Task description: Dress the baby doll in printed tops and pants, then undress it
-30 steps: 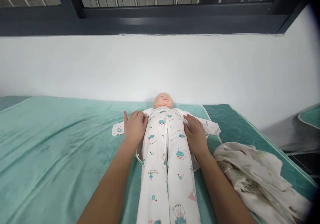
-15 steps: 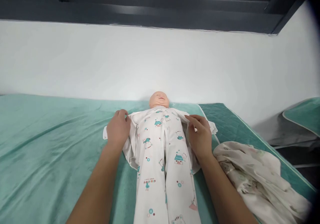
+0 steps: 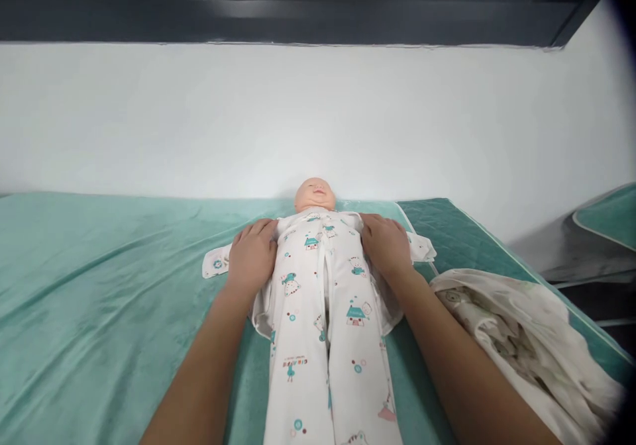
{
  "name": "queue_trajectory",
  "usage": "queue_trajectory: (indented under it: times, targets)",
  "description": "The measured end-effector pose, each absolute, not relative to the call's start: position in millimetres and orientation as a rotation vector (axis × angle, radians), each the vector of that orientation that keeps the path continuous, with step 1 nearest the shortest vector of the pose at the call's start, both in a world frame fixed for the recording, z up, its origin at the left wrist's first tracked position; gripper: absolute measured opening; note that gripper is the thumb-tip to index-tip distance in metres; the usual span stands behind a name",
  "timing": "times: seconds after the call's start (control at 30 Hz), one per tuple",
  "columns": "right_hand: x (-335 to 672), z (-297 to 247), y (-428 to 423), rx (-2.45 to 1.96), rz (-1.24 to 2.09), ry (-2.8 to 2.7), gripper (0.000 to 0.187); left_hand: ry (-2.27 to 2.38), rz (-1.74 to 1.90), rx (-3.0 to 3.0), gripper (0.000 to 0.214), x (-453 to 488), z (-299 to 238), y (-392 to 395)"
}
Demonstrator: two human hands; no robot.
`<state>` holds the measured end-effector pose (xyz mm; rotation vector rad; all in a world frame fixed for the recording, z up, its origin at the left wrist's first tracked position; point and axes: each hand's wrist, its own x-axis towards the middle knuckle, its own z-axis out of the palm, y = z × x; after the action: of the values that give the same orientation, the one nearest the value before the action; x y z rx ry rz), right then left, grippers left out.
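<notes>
A baby doll (image 3: 315,195) lies on its back, its head close to the wall. White baby pajamas (image 3: 298,312) with small animal and house prints are spread over its body, legs towards me, sleeves out to both sides. My left hand (image 3: 253,251) lies flat on the left sleeve by the shoulder, fingers stretched out. On the other side my right hand (image 3: 387,243) rests flat on the right sleeve near the shoulder. Both sleeve cuffs stick out past my hands. The doll's arms and legs are hidden.
A green sheet (image 3: 124,312) covers the bed, with a darker green quilted pad (image 3: 462,233) at the right. A crumpled white cloth (image 3: 521,339) lies beside my right forearm. The white wall (image 3: 248,114) rises behind, under a dark window frame (image 3: 318,18).
Both hands have gone from pinching the sleeve edges to lying flat on the sleeves, closer to the doll's body. More of the left cuff shows now. The view has tilted slightly down.
</notes>
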<state>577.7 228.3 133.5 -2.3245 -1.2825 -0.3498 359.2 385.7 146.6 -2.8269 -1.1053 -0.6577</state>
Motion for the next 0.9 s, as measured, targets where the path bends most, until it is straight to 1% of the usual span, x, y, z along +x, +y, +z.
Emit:
queue_trajectory:
  times: [0.17, 0.23, 0.33, 0.43, 0.5, 0.57, 0.67, 0.8, 0.9]
  targets:
    - [608.5, 124.1, 229.3, -2.35, -0.16, -1.061, 0.039, -1.225, -0.649, -2.759, 0.05, 356.5, 146.8, 387.4]
    - [611.7, 120.7, 226.8, -2.308, -0.14, -1.05, 0.04, -1.291, -0.653, -2.732, 0.05, 355.0, 147.0, 387.8]
    - [597.6, 127.8, 220.9, -2.196, -0.274, -1.067, 0.04, -1.338, -0.689, -2.744, 0.051, 354.8, 147.6, 387.6]
    - [562.8, 151.5, 215.4, -2.015, -0.399, -1.113, 0.037, -1.429, -0.778, -2.797, 0.048, 356.9, 148.4, 387.7]
    - [534.1, 172.0, 216.8, -1.891, -0.347, -1.251, 0.031, -1.503, -0.825, -2.823, 0.043, 358.4, 149.2, 388.0]
    - [506.7, 191.0, 226.3, -1.794, -0.238, -1.512, 0.028, -1.532, -0.848, -2.837, 0.041, 359.0, 150.2, 388.1]
    - [476.2, 210.6, 257.3, -1.758, -0.179, -1.872, 0.026, -1.495, -0.863, -2.853, 0.038, 356.9, 152.2, 387.9]
    - [457.3, 219.8, 311.7, -2.097, -0.04, -2.178, 0.022, -1.481, -0.927, -2.859, 0.031, 350.3, 153.4, 389.9]
    - [453.7, 217.5, 341.9, -2.198, 0.065, -2.316, 0.024, -1.554, -0.986, -2.821, 0.03, 346.2, 152.6, 393.2]
